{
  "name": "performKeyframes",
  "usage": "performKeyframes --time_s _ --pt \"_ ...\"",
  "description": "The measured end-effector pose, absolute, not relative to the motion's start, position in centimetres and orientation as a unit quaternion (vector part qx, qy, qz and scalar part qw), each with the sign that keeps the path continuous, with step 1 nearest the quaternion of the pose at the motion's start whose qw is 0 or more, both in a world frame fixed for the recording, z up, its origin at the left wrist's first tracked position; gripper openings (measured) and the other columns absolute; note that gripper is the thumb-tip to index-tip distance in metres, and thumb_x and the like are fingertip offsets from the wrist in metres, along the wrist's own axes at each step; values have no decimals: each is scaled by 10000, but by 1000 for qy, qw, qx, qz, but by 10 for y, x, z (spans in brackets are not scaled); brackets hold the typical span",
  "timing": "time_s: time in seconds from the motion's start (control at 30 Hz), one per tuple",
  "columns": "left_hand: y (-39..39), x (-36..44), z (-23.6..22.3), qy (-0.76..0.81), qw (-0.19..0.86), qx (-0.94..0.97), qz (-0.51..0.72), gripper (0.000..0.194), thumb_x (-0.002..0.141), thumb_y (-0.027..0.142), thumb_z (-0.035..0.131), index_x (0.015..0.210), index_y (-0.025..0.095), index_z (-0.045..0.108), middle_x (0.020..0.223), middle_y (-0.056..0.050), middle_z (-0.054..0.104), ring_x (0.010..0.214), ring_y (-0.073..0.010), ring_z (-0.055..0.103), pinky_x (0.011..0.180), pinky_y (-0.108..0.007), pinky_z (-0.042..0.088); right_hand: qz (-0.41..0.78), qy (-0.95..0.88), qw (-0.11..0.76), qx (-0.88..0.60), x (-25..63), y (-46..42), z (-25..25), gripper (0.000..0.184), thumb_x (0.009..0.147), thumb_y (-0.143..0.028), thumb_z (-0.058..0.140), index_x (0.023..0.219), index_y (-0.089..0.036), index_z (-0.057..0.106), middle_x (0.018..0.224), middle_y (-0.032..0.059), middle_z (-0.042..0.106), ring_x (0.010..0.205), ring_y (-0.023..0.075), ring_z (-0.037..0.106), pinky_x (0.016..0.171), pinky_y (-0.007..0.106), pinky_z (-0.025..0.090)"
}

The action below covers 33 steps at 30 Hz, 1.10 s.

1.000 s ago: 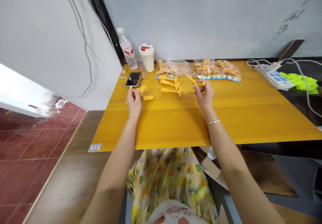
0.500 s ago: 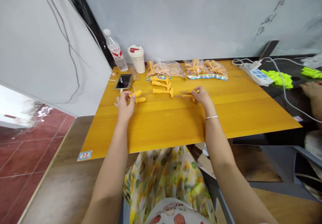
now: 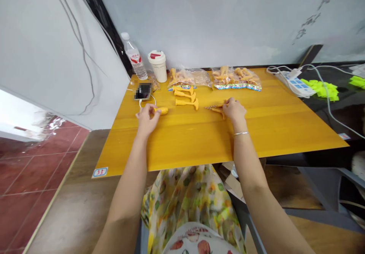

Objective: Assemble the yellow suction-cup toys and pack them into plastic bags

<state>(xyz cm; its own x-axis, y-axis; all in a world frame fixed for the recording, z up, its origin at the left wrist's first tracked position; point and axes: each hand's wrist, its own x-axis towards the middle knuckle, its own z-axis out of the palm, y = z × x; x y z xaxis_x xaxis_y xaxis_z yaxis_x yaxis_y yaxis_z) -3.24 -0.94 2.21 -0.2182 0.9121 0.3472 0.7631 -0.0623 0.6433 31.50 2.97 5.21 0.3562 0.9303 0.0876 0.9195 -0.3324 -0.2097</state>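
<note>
My left hand (image 3: 146,117) rests on the yellow table (image 3: 199,140) with its fingers curled around a small orange plastic piece; a second orange piece (image 3: 163,110) lies just right of it. My right hand (image 3: 234,109) is closed over an orange part with a thin metal chain (image 3: 212,107) sticking out to the left. Between the hands lie three orange trumpet-shaped toys (image 3: 186,96) in a row.
At the back stand a water bottle (image 3: 133,56), a white cup (image 3: 158,65), a phone (image 3: 143,91) on a cable, and two clear bags of orange parts (image 3: 236,78). A power strip (image 3: 293,83) and green pieces (image 3: 321,88) sit on the dark table at right.
My right hand came down from near the bags to the table with its orange part and chain. My left hand took hold of one orange piece. The view shifted a little.
</note>
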Motion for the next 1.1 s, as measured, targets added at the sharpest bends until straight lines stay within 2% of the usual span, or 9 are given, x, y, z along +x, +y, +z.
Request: performKeyframes --time_s 0.13,0.27,0.43,0.57,0.87,0.97,1.1 --pt "-11 -36 24 667 86 654 345 221 846 376 619 1012 230 625 928 -27 666 1020 -256 583 1014 -463 324 -2 -649 204 -733 302 35 41 300 957 -282 473 1211 -179 593 1159 151 641 952 273 645 787 363 467" --pt "-11 -40 23 664 79 665 333 247 815 389 684 1008 242 637 989 -47 692 1072 -275 585 1014 -473 312 -6 -742 256 -619 280 40 24 286 967 -282 480 1196 -168 608 1113 134 649 993 263 605 826 353 447" --pt "-9 -43 20 643 88 699 302 261 798 370 722 1009 248 629 1011 -52 702 1061 -271 583 986 -452 329 -55 -795 211 -566 257 45 10 330 981 -292 475 1258 -193 626 1180 144 640 1105 309 519 884 398 386" --pt "-10 -41 20 607 73 749 253 230 810 293 673 1023 238 605 1064 -58 704 1045 -276 547 942 -428 349 -80 -811 183 -550 247 51 6 360 1002 -300 443 1303 -214 621 1221 143 628 1122 310 484 894 409 349" --pt "-11 -38 20 601 20 777 186 207 800 192 578 1003 223 605 1111 -87 652 1071 -308 503 902 -447 359 -66 -813 169 -553 239 51 2 372 970 -396 524 1245 -168 629 1285 161 604 1198 329 459 943 425 361" --pt "-12 -38 20 602 17 777 184 214 810 204 572 1020 221 608 1128 -97 634 1086 -318 500 906 -459 368 -65 -819 164 -546 236 48 3 365 963 -387 536 1227 -150 619 1288 166 608 1206 324 468 955 422 369" --pt "-16 -29 24 591 2 776 218 228 855 240 550 1074 215 610 1150 -108 618 1109 -323 497 932 -471 374 -57 -831 160 -530 232 45 3 418 972 -370 522 1305 -123 578 1362 175 584 1258 319 455 1001 429 362"
